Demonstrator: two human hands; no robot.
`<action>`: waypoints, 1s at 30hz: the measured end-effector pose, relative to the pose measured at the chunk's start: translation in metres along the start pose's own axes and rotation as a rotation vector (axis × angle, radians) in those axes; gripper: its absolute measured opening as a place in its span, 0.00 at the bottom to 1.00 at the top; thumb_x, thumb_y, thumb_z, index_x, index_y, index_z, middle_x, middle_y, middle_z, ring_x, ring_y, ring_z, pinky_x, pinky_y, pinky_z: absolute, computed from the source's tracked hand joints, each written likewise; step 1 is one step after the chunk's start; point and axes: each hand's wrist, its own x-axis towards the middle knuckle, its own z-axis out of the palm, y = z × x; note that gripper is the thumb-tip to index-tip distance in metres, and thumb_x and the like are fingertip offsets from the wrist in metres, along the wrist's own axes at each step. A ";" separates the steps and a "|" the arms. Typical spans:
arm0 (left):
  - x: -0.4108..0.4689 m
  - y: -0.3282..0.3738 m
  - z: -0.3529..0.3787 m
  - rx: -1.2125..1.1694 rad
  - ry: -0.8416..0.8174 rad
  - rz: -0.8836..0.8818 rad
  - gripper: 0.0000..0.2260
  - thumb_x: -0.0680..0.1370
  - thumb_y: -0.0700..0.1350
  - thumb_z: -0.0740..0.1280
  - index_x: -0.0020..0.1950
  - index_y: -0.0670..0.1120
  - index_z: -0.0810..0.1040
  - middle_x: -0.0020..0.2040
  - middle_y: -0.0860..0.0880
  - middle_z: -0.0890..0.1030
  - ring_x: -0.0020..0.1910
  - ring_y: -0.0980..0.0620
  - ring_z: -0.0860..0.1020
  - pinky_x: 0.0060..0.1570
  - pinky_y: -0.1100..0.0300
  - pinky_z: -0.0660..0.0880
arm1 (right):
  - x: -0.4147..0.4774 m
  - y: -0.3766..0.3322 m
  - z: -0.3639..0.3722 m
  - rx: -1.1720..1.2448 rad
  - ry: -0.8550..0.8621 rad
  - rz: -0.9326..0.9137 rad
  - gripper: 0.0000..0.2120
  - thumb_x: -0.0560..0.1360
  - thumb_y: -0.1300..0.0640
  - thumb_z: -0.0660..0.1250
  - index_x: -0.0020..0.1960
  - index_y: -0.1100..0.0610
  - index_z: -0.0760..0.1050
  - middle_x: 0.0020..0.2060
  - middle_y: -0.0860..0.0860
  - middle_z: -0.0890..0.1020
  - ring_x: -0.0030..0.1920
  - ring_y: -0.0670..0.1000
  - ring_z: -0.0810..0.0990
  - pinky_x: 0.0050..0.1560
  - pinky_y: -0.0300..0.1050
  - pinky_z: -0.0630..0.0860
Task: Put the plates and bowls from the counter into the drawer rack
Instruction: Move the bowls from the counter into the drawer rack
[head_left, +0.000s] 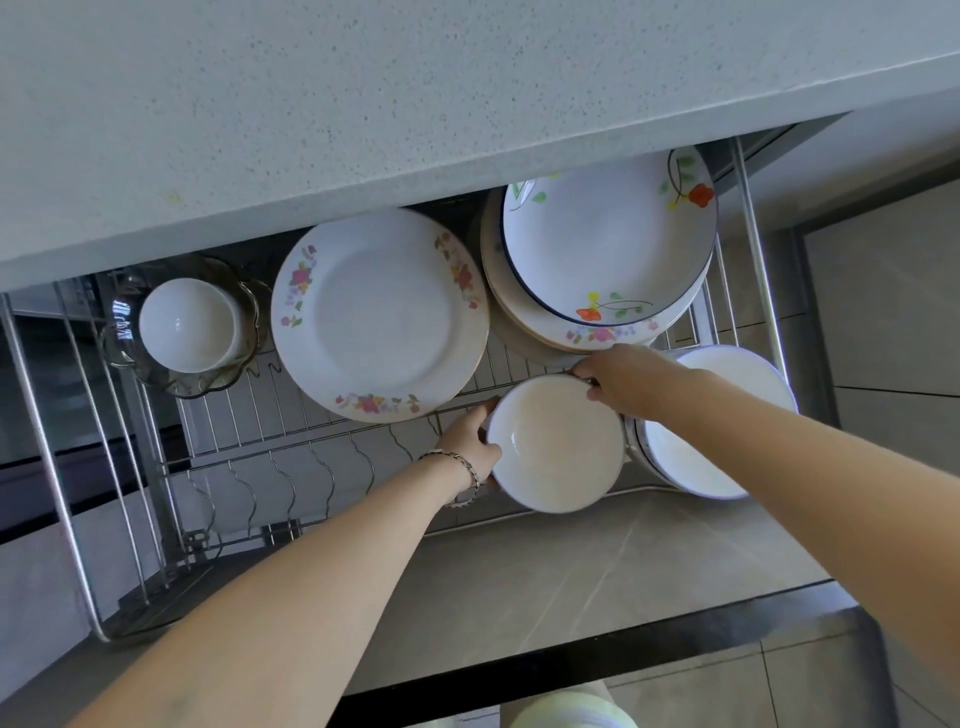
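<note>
The left hand (467, 441) curls round the near-left rim of a white bowl (558, 441), and the right hand (618, 379) clamps the far-right rim with its fingers hooked over the edge. Gripping from opposite sides likely keeps the bowl level and lets it go down slowly rather than drop. A bracelet (462, 462) sits on the left wrist.

The white bowl hangs mouth-up over the front right part of the drawer rack (311, 467). Whether its base touches the wires cannot be told. Just beside it on the right stands a stack of white bowls (717, 415), touching or nearly touching its rim, so this spot seems meant for bowls of the same kind.

Further back, a floral plate (379, 312) lies flat on a pile. To its right a deep dish (608, 239) with a blue rim rests on more plates. At the far left a small bowl (187, 325) nests in a glass bowl (124, 358). Like is grouped with like, probably for stability.

The surface (311, 104) above shows no dishes in view, so the task looks close to finished.
</note>
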 end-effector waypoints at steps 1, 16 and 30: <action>-0.001 0.001 0.000 0.006 0.000 -0.005 0.27 0.76 0.32 0.57 0.73 0.50 0.63 0.61 0.42 0.74 0.55 0.41 0.75 0.51 0.44 0.80 | 0.000 0.000 0.002 -0.019 0.006 0.001 0.14 0.80 0.58 0.58 0.65 0.57 0.70 0.61 0.54 0.77 0.63 0.55 0.74 0.58 0.46 0.72; -0.088 0.029 -0.048 0.049 0.177 0.098 0.11 0.79 0.39 0.57 0.59 0.46 0.73 0.56 0.45 0.79 0.42 0.50 0.82 0.41 0.57 0.79 | -0.067 -0.048 -0.067 0.067 0.052 -0.032 0.18 0.79 0.54 0.56 0.68 0.55 0.68 0.61 0.56 0.76 0.62 0.59 0.75 0.61 0.53 0.74; -0.202 0.108 -0.256 -0.246 0.593 0.373 0.12 0.78 0.33 0.53 0.48 0.45 0.75 0.37 0.51 0.79 0.31 0.55 0.77 0.30 0.64 0.71 | -0.084 -0.169 -0.326 1.316 0.363 -0.063 0.24 0.78 0.53 0.60 0.70 0.63 0.62 0.50 0.59 0.76 0.39 0.54 0.81 0.38 0.41 0.78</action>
